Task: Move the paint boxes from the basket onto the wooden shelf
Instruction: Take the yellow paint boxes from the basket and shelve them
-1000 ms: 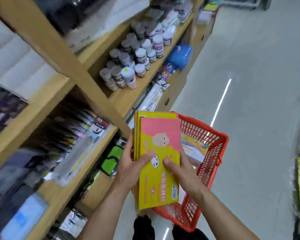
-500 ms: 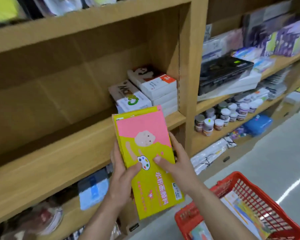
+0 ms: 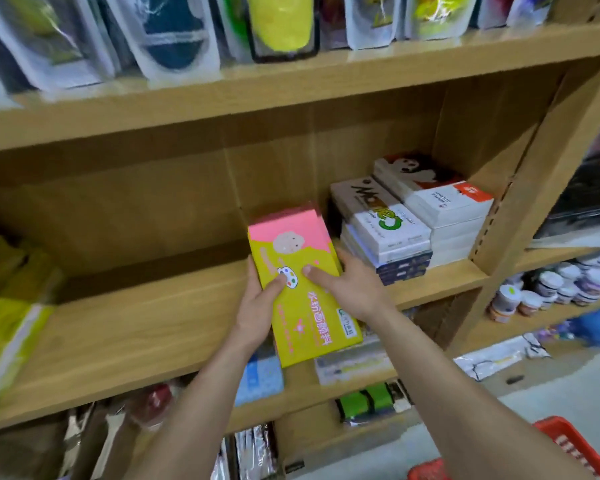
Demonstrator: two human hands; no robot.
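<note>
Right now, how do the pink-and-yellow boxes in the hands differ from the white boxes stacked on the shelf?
The pink-and-yellow boxes are brightly coloured, the white boxes mostly white. The former are gripped by the left hand and right hand, overhanging the shelf edge; the latter rest fully on it. Both are flat stacked cartons.

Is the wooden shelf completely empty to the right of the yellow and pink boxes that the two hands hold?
No, stacks of white boxes stand on the wooden shelf right of the yellow and pink paint boxes.

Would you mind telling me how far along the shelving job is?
None of these boxes look shelved yet. In hand: the left hand and right hand hold a stack of pink-and-yellow paint boxes over the wooden shelf. Left: setting them down; the red basket's contents are hidden.
</note>
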